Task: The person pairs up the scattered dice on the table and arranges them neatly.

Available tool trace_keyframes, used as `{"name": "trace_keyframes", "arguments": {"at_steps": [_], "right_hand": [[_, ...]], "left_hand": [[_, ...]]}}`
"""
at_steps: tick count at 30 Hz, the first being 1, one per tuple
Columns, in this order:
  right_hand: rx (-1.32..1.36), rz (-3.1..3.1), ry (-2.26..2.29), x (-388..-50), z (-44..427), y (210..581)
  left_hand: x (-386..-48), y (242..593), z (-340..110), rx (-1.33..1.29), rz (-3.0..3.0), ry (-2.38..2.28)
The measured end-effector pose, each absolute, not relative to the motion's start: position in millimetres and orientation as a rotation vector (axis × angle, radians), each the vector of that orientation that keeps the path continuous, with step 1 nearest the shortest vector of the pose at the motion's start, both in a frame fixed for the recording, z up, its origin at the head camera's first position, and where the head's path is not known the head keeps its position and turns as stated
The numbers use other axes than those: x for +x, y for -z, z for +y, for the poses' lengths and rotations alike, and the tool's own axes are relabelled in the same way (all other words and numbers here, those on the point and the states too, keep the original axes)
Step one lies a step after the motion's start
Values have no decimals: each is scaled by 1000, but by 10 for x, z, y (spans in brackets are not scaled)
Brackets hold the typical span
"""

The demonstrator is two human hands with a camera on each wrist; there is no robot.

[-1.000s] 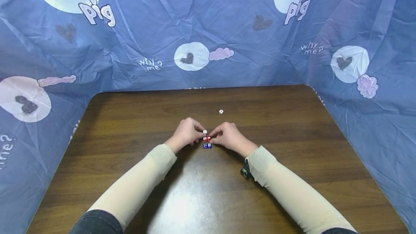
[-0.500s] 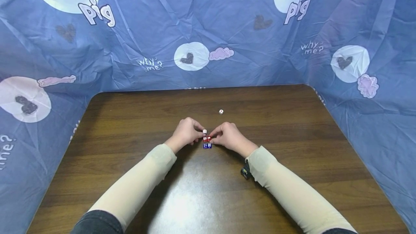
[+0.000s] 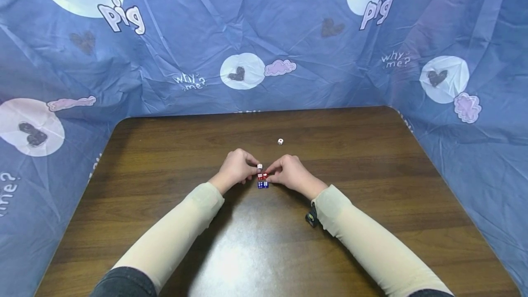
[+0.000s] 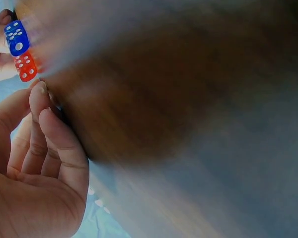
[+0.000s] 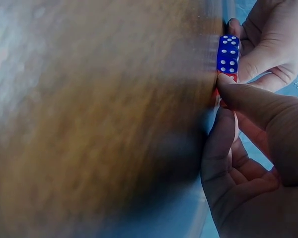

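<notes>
Two blue dice sit side by side on the table, with two red dice in a row just behind them. My left hand pinches a white die behind the left red die. In the left wrist view the fingertips of that hand meet, and the white die is hidden. My right hand pinches the right red die between thumb and forefinger. The right wrist view has its thumb against a red die, mostly covered, beside the blue dice.
Another white die lies alone farther back on the wooden table. A blue printed cloth hangs behind the table and along its sides. A small black device is at the right cuff.
The pinched white die has shifted very slightly away from the red dice. Both hands keep nearly the same position, and the other dice stay put.
</notes>
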State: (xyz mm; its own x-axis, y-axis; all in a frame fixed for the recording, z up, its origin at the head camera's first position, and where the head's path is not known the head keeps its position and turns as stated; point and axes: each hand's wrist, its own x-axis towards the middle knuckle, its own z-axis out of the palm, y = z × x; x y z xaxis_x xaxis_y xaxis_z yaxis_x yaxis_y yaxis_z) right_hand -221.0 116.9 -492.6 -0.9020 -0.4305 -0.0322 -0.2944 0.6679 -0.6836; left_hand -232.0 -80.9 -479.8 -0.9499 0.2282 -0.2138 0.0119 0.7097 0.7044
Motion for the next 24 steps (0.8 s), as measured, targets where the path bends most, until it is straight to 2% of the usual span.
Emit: {"name": "trace_keyframes", "arguments": {"at_steps": [24], "right_hand": [[-534,2657,1087,-2258,1315,4906]], "left_hand": [[-2330,4801,-805,162,2616,-1087]]}}
